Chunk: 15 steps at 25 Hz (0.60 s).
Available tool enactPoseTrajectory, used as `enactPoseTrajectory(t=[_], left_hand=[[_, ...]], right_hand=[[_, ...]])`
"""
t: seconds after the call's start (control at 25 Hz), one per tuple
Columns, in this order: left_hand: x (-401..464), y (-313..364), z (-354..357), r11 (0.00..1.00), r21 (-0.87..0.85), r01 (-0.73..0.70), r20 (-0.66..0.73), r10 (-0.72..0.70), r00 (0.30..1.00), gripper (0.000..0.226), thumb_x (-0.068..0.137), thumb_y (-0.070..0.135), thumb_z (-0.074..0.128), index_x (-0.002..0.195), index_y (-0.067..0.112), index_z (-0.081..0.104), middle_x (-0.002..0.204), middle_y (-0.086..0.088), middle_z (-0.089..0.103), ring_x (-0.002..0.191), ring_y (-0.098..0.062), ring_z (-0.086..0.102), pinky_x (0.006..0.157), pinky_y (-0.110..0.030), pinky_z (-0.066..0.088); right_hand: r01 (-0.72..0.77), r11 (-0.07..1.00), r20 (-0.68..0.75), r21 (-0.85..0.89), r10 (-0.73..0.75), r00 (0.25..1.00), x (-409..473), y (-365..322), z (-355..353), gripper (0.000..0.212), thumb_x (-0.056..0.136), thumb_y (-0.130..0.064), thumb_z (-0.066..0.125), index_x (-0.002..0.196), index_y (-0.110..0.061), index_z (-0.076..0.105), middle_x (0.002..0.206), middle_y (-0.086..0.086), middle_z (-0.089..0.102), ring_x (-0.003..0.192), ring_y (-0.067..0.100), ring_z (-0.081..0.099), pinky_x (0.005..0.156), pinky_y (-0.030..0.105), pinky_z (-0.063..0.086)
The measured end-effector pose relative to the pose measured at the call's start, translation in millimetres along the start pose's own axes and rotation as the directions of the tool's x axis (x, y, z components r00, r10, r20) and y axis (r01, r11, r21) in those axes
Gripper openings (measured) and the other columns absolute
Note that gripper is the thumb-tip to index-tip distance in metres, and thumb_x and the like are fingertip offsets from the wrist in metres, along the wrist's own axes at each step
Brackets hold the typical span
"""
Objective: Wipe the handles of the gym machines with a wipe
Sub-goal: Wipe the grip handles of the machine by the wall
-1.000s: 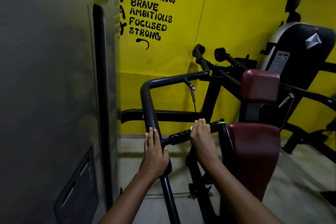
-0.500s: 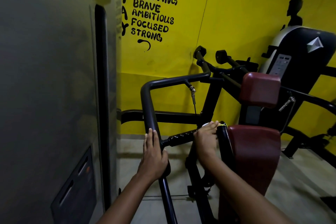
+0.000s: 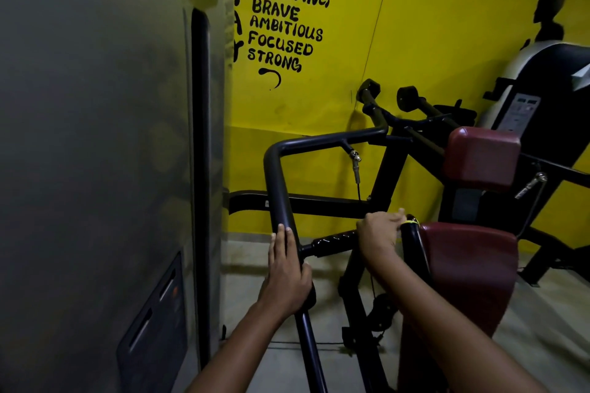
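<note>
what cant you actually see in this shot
- Wipe: head view, none shows; the right hand covers the far end of the handle.
- Left hand fingertips: wrapped behind the bar.
- White machine: cut off by the right edge.
- Its label: too small to read.

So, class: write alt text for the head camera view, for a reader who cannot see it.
A person's right hand grips the far end of a gym machine's black handle, while the left hand holds the upright frame bar. Behind are maroon pads and a yellow wall with painted words.
</note>
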<state>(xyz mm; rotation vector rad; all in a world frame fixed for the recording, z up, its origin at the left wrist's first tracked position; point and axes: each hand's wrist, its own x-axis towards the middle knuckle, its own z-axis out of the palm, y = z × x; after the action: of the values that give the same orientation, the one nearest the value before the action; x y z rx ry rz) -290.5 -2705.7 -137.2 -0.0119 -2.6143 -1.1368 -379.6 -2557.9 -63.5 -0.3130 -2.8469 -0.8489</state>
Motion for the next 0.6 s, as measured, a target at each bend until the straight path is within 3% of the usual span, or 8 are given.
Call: enactPoseTrajectory(t=[0.08,0.2,0.44,0.6], left_hand=[[0.7,0.3,0.0,1.0,-0.005,0.001,0.002,-0.001,1.0,0.068,0.1,0.026,0.035,0.152,0.012,-0.007,0.158,-0.002,-0.02,0.146,-0.019,-0.016,0.117,-0.03,-0.001],[-0.9,2.9,-0.8,1.0,0.002,0.004,-0.004,-0.004,1.0,0.068,0.1,0.026,0.036,0.152,0.012,-0.006,0.158,-0.002,-0.019,0.146,-0.02,-0.015,0.117,-0.03,0.0],[-1.9,5.2,-2.7,1.0,0.008,0.0,-0.009,0.0,1.0,0.068,0.1,0.024,0.036,0.152,0.011,-0.006,0.159,-0.003,-0.018,0.147,-0.02,-0.013,0.117,-0.029,0.0],[-1.8,6.4,-3.3,1.0,0.014,0.008,-0.005,-0.008,1.0,0.067,0.101,0.025,0.035,0.152,0.012,-0.007,0.158,-0.001,-0.02,0.146,-0.02,-0.014,0.117,-0.03,0.001]], right_hand=[[0.197,0.964,-0.104,0.177,-0.181,0.978,-2.3,9.8,-5.4,0.025,0.094,-0.005,0.044,0.108,-0.003,0.064,0.107,0.017,0.064,0.106,0.037,0.057,0.099,0.054,0.038],[0.35,0.886,-0.227,0.305,-0.289,0.93,-13.5,13.5,-17.7,0.024,0.095,-0.008,0.043,0.108,-0.008,0.063,0.104,0.011,0.065,0.104,0.033,0.059,0.093,0.044,0.043],[0.561,0.75,-0.265,0.35,-0.495,0.827,-46.9,-22.2,-33.6,0.017,0.094,-0.015,0.052,0.104,-0.006,0.062,0.103,0.011,0.064,0.095,0.028,0.062,0.075,0.036,0.051],[0.671,0.618,-0.211,0.409,-0.652,0.729,-31.4,-25.0,-34.7,0.023,0.093,-0.015,0.053,0.114,-0.006,0.06,0.112,0.013,0.064,0.103,0.028,0.061,0.086,0.037,0.052]])
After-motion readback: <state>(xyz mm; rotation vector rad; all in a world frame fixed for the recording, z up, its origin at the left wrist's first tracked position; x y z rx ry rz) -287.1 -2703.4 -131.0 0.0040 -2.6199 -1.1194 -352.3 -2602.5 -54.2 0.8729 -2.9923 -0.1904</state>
